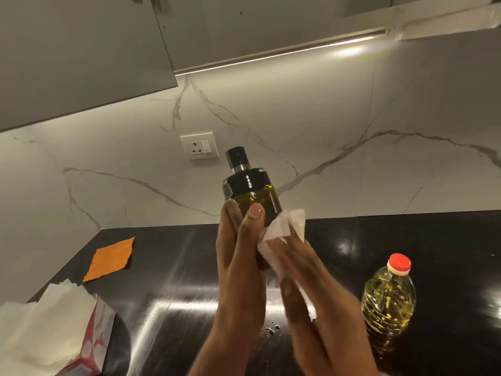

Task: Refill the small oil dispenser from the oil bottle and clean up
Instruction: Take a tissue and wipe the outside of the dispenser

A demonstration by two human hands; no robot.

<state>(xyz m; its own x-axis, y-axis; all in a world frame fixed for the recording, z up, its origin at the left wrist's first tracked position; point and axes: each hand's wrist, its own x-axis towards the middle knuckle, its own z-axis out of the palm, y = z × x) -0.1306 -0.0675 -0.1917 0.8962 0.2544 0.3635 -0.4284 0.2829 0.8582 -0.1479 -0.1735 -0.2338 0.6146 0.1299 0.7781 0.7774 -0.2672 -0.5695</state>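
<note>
My left hand [240, 248] grips the small oil dispenser [250, 188] and holds it up above the black counter [189, 267]. The dispenser is dark glass with greenish oil inside and a black cap on top. My right hand [295, 267] presses a white tissue [284, 226] against the dispenser's right side. The plastic oil bottle [389, 297], with yellow oil and a red cap on, stands upright on the counter to the right.
A pink tissue box [92, 337] with white tissues sticking out sits at the lower left. An orange cloth [111, 259] lies flat near the left wall. A few small drops [272, 328] spot the counter beneath my hands. A wall socket [199, 146] is behind.
</note>
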